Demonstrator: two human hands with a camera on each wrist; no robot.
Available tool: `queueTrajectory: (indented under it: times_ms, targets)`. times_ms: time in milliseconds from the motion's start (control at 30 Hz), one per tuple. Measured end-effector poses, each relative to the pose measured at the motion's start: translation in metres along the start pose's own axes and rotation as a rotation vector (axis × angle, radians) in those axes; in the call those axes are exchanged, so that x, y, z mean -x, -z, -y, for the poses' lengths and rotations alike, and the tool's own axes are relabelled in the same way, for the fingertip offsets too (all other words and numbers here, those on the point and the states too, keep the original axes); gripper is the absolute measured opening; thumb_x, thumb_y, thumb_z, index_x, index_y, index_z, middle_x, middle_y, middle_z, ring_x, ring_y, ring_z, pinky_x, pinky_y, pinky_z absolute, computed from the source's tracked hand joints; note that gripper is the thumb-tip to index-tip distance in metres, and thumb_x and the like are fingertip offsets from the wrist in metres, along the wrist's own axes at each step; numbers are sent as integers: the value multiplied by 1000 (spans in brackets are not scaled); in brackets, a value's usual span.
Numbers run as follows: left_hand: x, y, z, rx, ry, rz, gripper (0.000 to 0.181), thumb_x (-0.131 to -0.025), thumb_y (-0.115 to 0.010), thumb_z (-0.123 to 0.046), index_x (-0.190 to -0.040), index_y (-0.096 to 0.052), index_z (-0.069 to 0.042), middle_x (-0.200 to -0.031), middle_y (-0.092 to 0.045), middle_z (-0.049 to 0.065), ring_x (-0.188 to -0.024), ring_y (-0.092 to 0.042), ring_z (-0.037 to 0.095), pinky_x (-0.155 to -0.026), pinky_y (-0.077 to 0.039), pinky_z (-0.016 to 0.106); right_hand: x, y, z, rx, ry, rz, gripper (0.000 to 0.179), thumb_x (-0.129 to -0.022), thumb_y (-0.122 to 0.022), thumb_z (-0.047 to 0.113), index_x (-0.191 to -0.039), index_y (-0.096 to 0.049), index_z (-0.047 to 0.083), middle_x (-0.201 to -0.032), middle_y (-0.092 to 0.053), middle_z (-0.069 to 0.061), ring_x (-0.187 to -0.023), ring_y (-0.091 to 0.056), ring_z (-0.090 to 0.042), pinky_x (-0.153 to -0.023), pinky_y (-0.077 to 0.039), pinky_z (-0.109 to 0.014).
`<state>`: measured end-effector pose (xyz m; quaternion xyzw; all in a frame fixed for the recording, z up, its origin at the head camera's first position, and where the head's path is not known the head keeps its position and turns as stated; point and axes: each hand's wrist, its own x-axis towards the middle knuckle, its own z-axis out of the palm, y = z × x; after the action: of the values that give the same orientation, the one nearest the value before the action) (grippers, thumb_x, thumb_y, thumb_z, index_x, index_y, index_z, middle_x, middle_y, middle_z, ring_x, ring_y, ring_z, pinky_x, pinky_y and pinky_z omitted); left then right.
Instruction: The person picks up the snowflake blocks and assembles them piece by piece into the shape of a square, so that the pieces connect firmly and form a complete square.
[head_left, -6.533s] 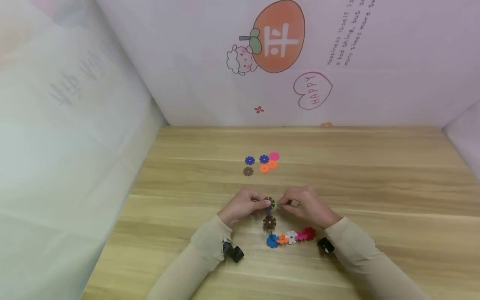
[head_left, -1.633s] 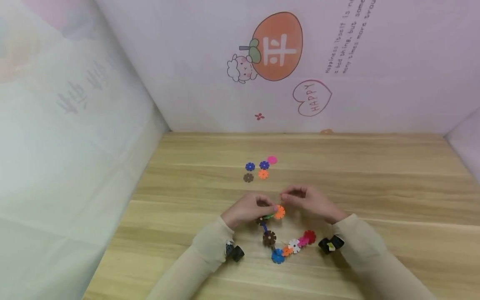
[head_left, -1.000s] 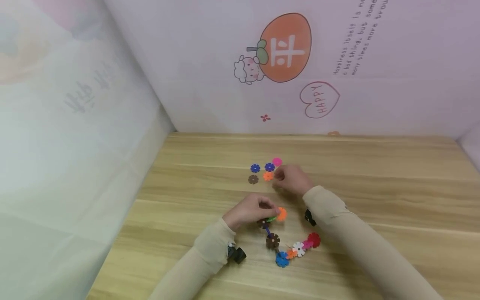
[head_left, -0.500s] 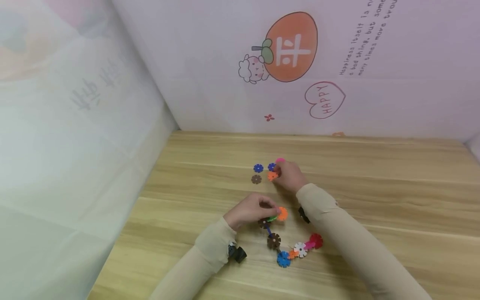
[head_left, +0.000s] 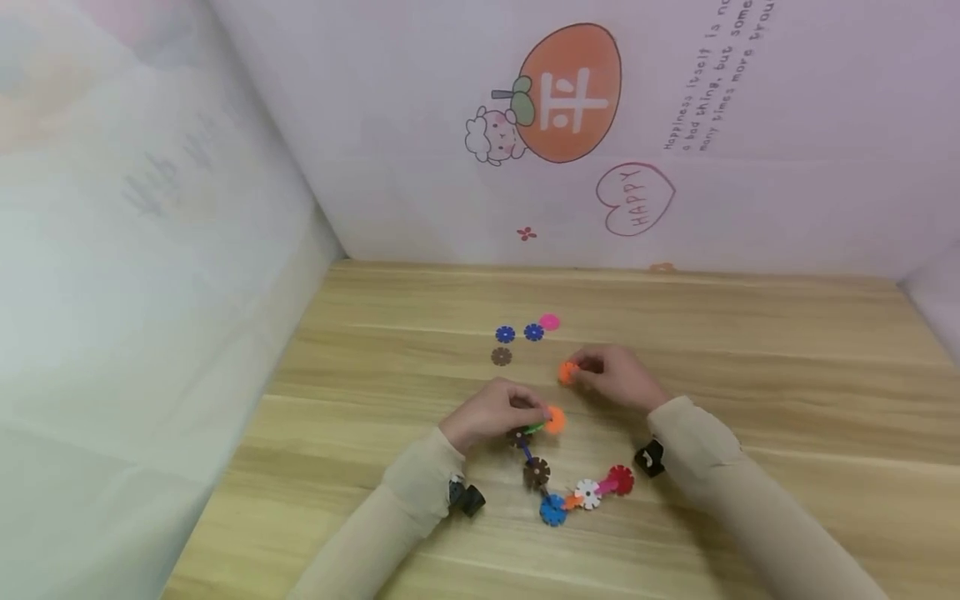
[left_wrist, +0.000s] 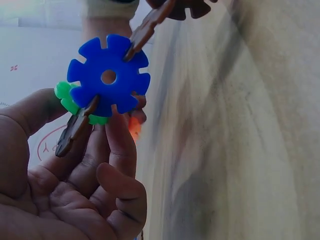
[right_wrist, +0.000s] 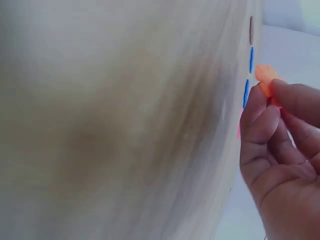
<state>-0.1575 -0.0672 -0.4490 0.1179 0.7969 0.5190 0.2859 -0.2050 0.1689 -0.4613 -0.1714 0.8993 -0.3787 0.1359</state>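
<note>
My left hand [head_left: 491,417] pinches one end of a chain of notched, flower-shaped plastic discs, at the green disc [head_left: 533,428] and orange disc [head_left: 555,420]. From there the chain curves down past a brown disc [head_left: 536,472] and a light blue disc [head_left: 553,510], then over a white disc [head_left: 588,494] to a red disc [head_left: 620,479] at its other end. The left wrist view shows a dark blue disc [left_wrist: 90,65] slotted between brown ones. Between thumb and fingertips, my right hand [head_left: 618,377] holds a separate orange disc [head_left: 567,372], apart from the chain.
Farther back on the wooden table [head_left: 750,350] lie loose discs: a left blue disc [head_left: 505,334], another blue disc [head_left: 533,332], a pink disc [head_left: 550,322] and a loose brown disc [head_left: 501,357]. A printed cloth wall [head_left: 420,167] stands behind the table.
An orange disc has joined the green one at the chain's end. My right hand reached to the loose discs, picked up the remaining orange one and brought it back toward my left hand.
</note>
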Motion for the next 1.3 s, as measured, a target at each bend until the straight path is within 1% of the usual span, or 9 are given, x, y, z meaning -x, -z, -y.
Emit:
queueTrajectory:
  times_ms: [100,167,367,467,533,667,800,1033,1300]
  targets:
    - [-1,3,-1,-8,10,0,15,-90,-72,-27,-99,-77,-16,-100,-74,-5,-95,-63,11,-89,-51,32,12,-1,0,-30,37,-5,18,-93,-69,22,-109,-73,16,-103,-74,-1,-89,-65,-16,-80,-56,-34]
    - [-2,4,-2,-17,14,0,16,-90,-72,-29,-99,-77,-17,-101,-73,-5,-95,-62,11,-89,-51,32,19,-2,1,-52,57,-7,18,-91,-71,23,-107,-74,17,-102,-74,1,-91,-65,-14,-81,-56,-31]
    - [-8,6,0,-55,22,1,17,-91,-72,-30,-100,-77,-17,-107,-74,-3,-100,-62,13,-93,-50,38,39,-4,-3,-123,59,-21,17,-89,-74,22,-106,-75,18,-101,-75,3,-90,-67,-14,-79,-56,-24]
    - [-10,5,1,-64,31,0,17,-91,-71,-30,-100,-77,-17,-109,-74,-2,-101,-62,13,-94,-50,38,46,-6,-5,-126,89,-44,15,-88,-75,20,-103,-75,19,-100,-75,3,-90,-68,-13,-79,-55,-22]
    - [-10,5,1,-63,32,-3,17,-91,-72,-30,-100,-77,-17,-109,-74,-2,-100,-62,14,-92,-51,37,49,-8,-4,-144,125,-49,14,-87,-75,15,-101,-76,18,-99,-76,2,-88,-69,-15,-77,-56,-22]
    - [-10,3,0,-39,40,-11,16,-90,-73,-29,-98,-78,-16,-107,-74,-2,-99,-62,14,-93,-50,37,54,-10,-1,-175,171,-53,15,-86,-75,9,-99,-77,16,-96,-76,0,-83,-70,-20,-71,-57,-24]
    - [-10,1,-2,-11,44,-10,15,-90,-73,-27,-96,-78,-15,-104,-74,-3,-98,-62,14,-92,-50,36,57,-10,1,-171,187,-72,16,-86,-75,8,-99,-77,17,-95,-76,2,-81,-69,-20,-68,-57,-24]
    - [-7,0,-2,-32,43,-20,13,-89,-73,-29,-93,-78,-17,-99,-73,-5,-94,-62,14,-87,-50,33,59,-11,5,-184,233,-81,15,-86,-75,7,-96,-78,17,-92,-77,2,-79,-70,-21,-67,-58,-25]
    - [-4,-3,-2,-43,49,-58,12,-90,-72,-26,-92,-78,-15,-101,-73,-4,-96,-62,14,-90,-49,37,59,-12,8,-152,271,-72,13,-87,-75,11,-96,-79,19,-95,-77,4,-84,-71,-6,-72,-59,-23]
